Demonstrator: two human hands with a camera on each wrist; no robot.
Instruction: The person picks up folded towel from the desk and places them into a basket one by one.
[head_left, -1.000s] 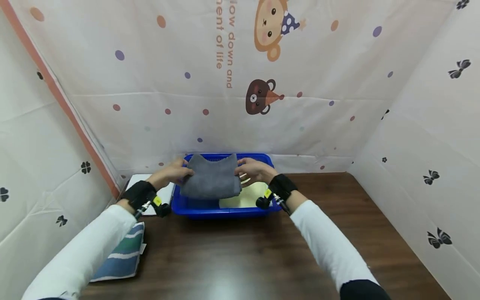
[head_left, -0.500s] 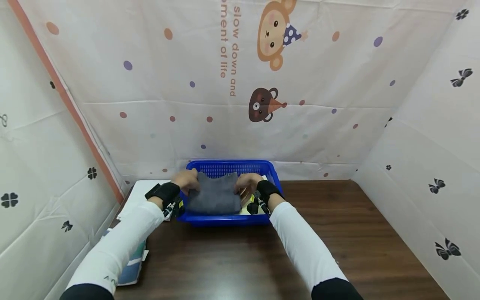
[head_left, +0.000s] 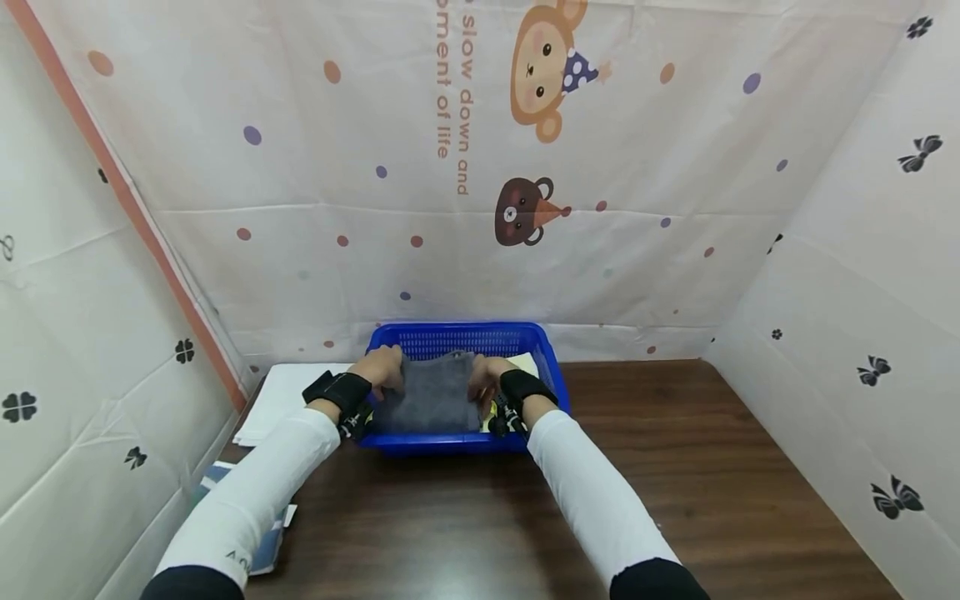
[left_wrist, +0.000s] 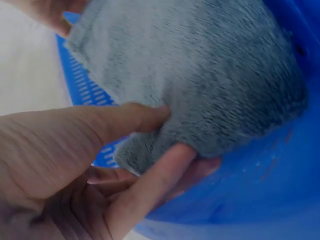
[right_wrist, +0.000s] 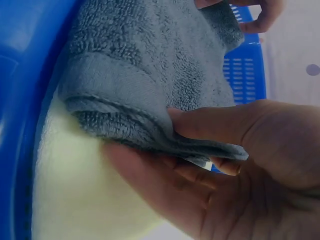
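Folded, plush grey towel point(head_left: 435, 393) pinched at either side by left hand point(head_left: 384, 371) and right hand point(head_left: 486, 375) inside blue basket point(head_left: 457, 337)

Grey towel point(head_left: 429, 390) fuzzy cloth; blue basket point(head_left: 465, 337) glossy slotted plastic; table point(head_left: 720, 467) dark wood.

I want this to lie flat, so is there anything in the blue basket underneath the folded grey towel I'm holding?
Yes. A pale yellow cloth lies on the floor of the blue basket, directly under the grey towel. The left hand and right hand each pinch an end, fingers underneath.
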